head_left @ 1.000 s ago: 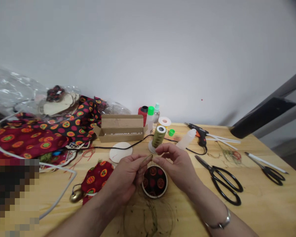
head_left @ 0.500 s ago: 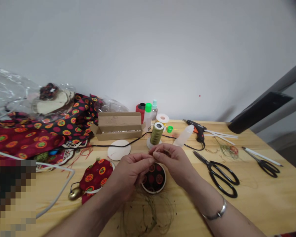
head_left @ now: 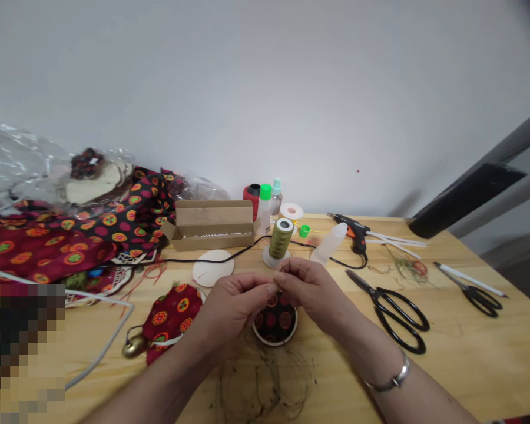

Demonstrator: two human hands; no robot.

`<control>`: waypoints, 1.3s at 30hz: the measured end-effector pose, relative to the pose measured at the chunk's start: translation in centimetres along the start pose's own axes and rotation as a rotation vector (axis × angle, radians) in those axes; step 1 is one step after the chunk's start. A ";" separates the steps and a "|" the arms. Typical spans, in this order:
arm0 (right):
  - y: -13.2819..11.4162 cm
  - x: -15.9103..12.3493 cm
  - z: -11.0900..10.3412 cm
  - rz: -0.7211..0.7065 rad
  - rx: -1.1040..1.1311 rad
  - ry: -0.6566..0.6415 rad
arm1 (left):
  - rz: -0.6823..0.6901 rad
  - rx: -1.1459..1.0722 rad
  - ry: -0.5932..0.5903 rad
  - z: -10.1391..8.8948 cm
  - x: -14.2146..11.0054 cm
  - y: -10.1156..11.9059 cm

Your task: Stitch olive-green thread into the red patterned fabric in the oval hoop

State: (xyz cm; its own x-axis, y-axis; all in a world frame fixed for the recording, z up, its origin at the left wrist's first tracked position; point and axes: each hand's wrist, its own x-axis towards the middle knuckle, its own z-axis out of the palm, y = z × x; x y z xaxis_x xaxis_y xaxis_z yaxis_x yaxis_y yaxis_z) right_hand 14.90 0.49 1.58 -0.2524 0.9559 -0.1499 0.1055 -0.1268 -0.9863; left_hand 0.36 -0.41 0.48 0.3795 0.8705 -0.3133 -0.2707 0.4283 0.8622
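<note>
My left hand [head_left: 241, 303] and my right hand [head_left: 311, 288] meet fingertip to fingertip, both pinched closed. Between them is a fine strand that looks like thread, mostly hidden by the fingers. Just below the fingertips is a round, black-patterned fabric piece [head_left: 274, 324] with a pale rim, its upper part covered by my hands. Loose olive thread [head_left: 265, 383] lies tangled on the table under it. Left of my left hand are a red-patterned fabric round [head_left: 172, 312] and a brass bell [head_left: 135, 346]. A spool of olive thread [head_left: 281, 240] stands upright just beyond my fingers.
Black-handled scissors [head_left: 391, 309] lie to the right, with smaller scissors [head_left: 479, 297] farther out. A glue gun [head_left: 355, 229], a white squeeze bottle [head_left: 331, 244], an opened cardboard box [head_left: 214, 227] and a white disc [head_left: 212, 268] are behind. Patterned cloth [head_left: 48, 241] fills the left.
My right fingers have shifted slightly against the left fingertips, and the strand loop seen by my right index finger no longer shows. Things on the table have stayed put.
</note>
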 end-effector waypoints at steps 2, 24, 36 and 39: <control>-0.1 0.0 -0.1 -0.029 -0.026 0.013 | -0.009 -0.012 0.001 -0.1 0.0 0.0; 0.0 0.2 0.1 0.083 0.180 0.087 | -0.001 0.041 0.130 -0.3 0.2 -0.2; 0.1 0.0 0.1 0.041 0.067 0.053 | -0.039 0.010 0.047 -0.3 0.2 0.1; 0.2 0.0 0.0 0.041 0.094 0.043 | -0.045 0.011 0.029 -0.5 0.2 0.2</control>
State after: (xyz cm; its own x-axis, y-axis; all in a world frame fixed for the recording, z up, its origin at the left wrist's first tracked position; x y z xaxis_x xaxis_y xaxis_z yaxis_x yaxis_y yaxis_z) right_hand 14.88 0.45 1.38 -0.2080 0.9596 -0.1896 0.0238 -0.1888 -0.9817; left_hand -0.02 -0.07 0.39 0.3657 0.8570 -0.3631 -0.2443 0.4649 0.8510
